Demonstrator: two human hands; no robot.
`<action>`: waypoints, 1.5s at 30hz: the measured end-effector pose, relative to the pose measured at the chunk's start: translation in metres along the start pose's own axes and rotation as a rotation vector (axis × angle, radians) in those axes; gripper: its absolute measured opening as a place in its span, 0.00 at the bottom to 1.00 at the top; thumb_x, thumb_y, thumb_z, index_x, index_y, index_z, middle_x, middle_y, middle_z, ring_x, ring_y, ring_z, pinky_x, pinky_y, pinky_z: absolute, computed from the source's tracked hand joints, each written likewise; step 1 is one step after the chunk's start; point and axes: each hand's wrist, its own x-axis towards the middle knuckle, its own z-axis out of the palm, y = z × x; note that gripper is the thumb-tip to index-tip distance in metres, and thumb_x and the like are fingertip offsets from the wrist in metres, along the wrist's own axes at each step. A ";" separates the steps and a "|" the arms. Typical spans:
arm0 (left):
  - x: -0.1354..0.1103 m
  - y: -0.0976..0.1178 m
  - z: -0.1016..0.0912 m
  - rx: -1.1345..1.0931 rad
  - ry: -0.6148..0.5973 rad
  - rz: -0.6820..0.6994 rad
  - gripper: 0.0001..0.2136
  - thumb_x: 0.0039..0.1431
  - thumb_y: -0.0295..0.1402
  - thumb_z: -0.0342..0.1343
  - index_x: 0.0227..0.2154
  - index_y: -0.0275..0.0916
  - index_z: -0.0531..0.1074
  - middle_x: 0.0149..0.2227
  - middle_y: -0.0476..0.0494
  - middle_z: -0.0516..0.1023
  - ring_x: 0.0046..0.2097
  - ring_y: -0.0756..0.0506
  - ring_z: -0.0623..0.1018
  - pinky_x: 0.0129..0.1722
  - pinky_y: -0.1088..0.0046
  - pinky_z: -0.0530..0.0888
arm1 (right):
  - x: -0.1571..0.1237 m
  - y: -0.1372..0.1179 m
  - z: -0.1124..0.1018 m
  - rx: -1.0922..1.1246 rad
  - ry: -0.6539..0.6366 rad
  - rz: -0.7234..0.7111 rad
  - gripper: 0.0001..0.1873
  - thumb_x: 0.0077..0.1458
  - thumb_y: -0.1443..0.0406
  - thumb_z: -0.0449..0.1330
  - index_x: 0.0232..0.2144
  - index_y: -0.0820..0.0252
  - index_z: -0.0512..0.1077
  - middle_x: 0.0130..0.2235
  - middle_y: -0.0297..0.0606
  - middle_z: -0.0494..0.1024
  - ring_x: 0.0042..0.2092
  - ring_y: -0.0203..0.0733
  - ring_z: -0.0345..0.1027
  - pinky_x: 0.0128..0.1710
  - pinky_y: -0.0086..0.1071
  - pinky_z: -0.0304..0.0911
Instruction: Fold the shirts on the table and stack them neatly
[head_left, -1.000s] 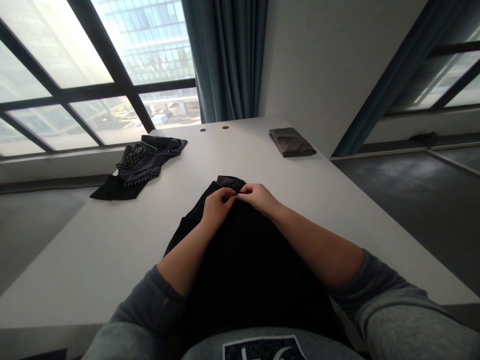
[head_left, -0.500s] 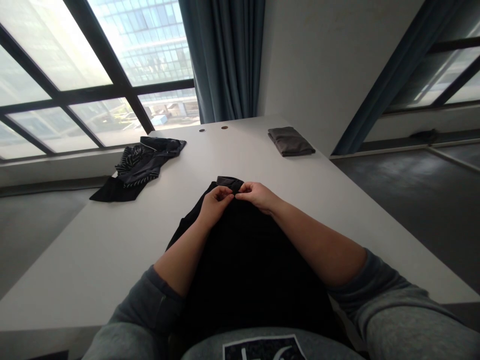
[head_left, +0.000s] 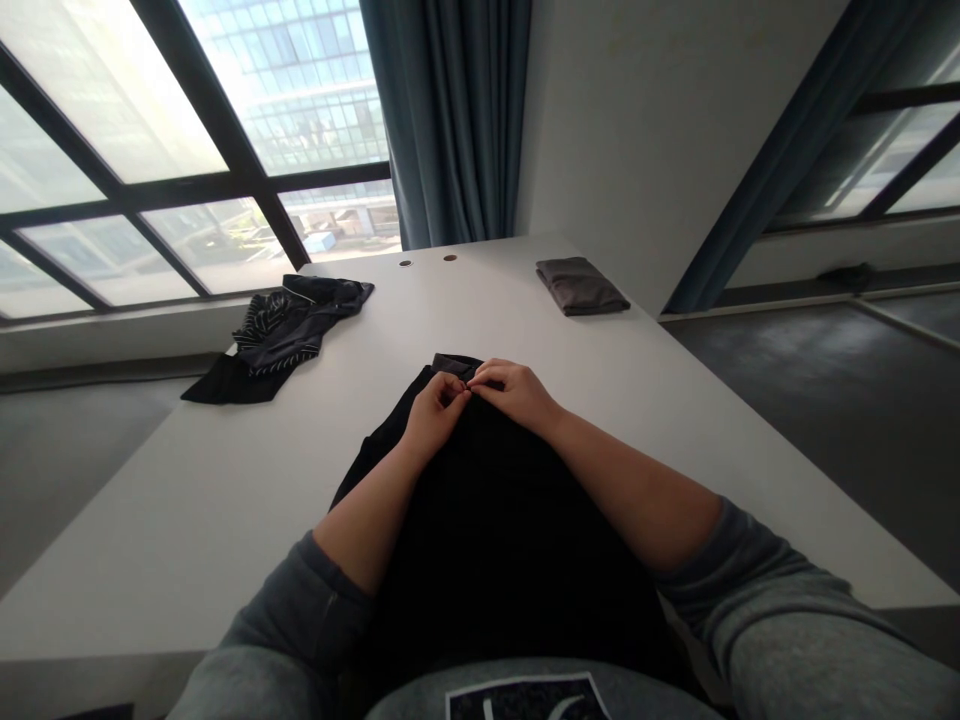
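Noted: the left hand [head_left: 433, 418] and right hand [head_left: 514, 393] are together, fingertips meeting and pinching a black garment [head_left: 495, 540] just below its grey band [head_left: 450, 362]. The garment lies on a white table [head_left: 187, 510], directly before the person. Farther off, a crumpled dark striped garment [head_left: 281, 335] lies toward the table's left, and a folded grey cloth [head_left: 581, 286] lies near its far edge, right of centre.

Matt black cloth garment [head_left: 499, 540], smooth matt white tabletop [head_left: 225, 520], folded grey cloth [head_left: 581, 286], faintly glossy dark striped fabric [head_left: 281, 335]
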 end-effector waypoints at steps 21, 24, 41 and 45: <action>-0.001 0.001 -0.011 0.464 0.032 0.227 0.07 0.65 0.29 0.55 0.42 0.42 0.77 0.40 0.44 0.81 0.41 0.44 0.79 0.44 0.67 0.75 | 0.006 0.009 -0.003 0.452 -0.198 0.418 0.22 0.41 0.70 0.69 0.43 0.57 0.81 0.39 0.35 0.84 0.40 0.40 0.76 0.44 0.34 0.69; 0.000 0.001 -0.011 0.357 0.031 0.153 0.06 0.65 0.31 0.56 0.42 0.42 0.77 0.40 0.45 0.82 0.41 0.44 0.79 0.43 0.68 0.75 | 0.008 0.010 -0.009 0.296 -0.211 0.342 0.27 0.41 0.72 0.66 0.47 0.57 0.79 0.36 0.32 0.81 0.35 0.37 0.73 0.38 0.31 0.67; 0.001 -0.001 -0.004 -0.092 -0.010 -0.054 0.07 0.61 0.36 0.60 0.40 0.40 0.76 0.37 0.47 0.80 0.37 0.47 0.78 0.41 0.70 0.74 | -0.002 0.003 -0.005 -0.302 -0.078 -0.217 0.11 0.65 0.65 0.59 0.46 0.55 0.79 0.46 0.43 0.80 0.48 0.48 0.74 0.54 0.43 0.69; 0.002 0.001 -0.005 -0.108 -0.029 -0.055 0.08 0.60 0.35 0.60 0.41 0.40 0.76 0.39 0.46 0.81 0.39 0.47 0.79 0.44 0.69 0.75 | -0.002 0.009 -0.001 -0.387 -0.075 -0.286 0.11 0.67 0.66 0.57 0.47 0.55 0.77 0.47 0.46 0.79 0.51 0.51 0.72 0.56 0.47 0.68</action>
